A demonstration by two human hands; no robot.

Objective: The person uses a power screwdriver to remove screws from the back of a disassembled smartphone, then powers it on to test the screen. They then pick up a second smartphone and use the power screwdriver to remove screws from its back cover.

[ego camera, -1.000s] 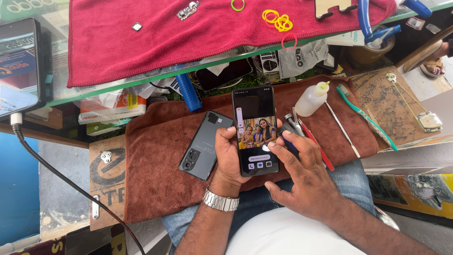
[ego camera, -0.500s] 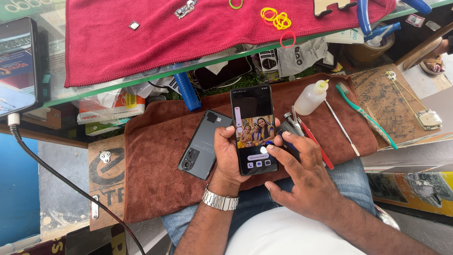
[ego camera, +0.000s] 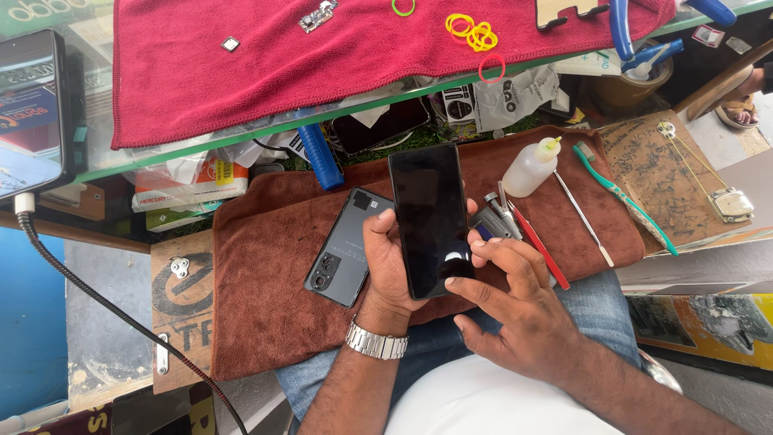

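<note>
Hands: left hand [ego camera: 386, 266] clasping glossy black slab phone [ego camera: 431, 219], right hand [ego camera: 515, 302] fingers spread, fingertip on glass.

We see only part of the phone [ego camera: 431, 217]: our left hand [ego camera: 389, 270] covers its lower left edge and our right hand's fingers [ego camera: 483, 262] cover its lower right corner. Left of the phone, the grey back cover [ego camera: 345, 246] slips partly under our left hand. Right of the phone, the metal tools [ego camera: 495, 211] are half hidden behind it and too small to tell apart. Far left of the phone, a second phone [ego camera: 28, 109] is cut by the picture's edge.
</note>
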